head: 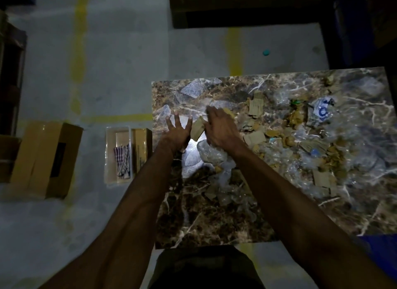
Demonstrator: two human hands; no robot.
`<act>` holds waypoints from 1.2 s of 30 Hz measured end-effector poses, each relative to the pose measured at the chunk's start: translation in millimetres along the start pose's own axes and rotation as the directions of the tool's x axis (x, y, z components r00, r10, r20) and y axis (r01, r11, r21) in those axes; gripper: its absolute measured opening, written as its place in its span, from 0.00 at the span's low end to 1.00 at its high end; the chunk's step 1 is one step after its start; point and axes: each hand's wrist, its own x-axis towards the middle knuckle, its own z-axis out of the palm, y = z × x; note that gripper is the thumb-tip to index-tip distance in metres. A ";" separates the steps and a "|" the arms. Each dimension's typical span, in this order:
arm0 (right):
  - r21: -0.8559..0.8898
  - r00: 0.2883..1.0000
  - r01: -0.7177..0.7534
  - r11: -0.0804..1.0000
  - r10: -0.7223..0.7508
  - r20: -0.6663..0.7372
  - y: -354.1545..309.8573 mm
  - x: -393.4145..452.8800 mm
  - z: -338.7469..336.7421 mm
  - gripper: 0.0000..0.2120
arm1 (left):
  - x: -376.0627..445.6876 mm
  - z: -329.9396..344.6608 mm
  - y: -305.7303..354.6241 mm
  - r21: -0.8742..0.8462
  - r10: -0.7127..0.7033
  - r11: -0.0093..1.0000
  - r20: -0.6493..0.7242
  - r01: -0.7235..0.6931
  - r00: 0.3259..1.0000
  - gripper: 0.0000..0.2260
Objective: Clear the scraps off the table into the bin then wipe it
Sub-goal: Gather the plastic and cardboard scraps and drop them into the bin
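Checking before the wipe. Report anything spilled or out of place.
Cardboard bits and crumpled plastic litter the marble table, mostly its right half. A teal cap lies loose on the floor beyond it.

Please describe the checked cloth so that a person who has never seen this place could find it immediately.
Start at the marble-patterned table and look at the floor just past its left edge, where a shallow pale tray lies. The checked cloth lies crumpled inside this tray, against its right wall. It is the only fabric here; a brown cardboard box lies beside the tray.
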 end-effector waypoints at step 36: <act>0.148 0.967 0.003 0.989 0.035 -0.251 182.8 -51.8 -107.7 0.27 | -9.1 34.9 129.6 -0.187 -0.168 0.979 -0.501 0.084 0.849 0.25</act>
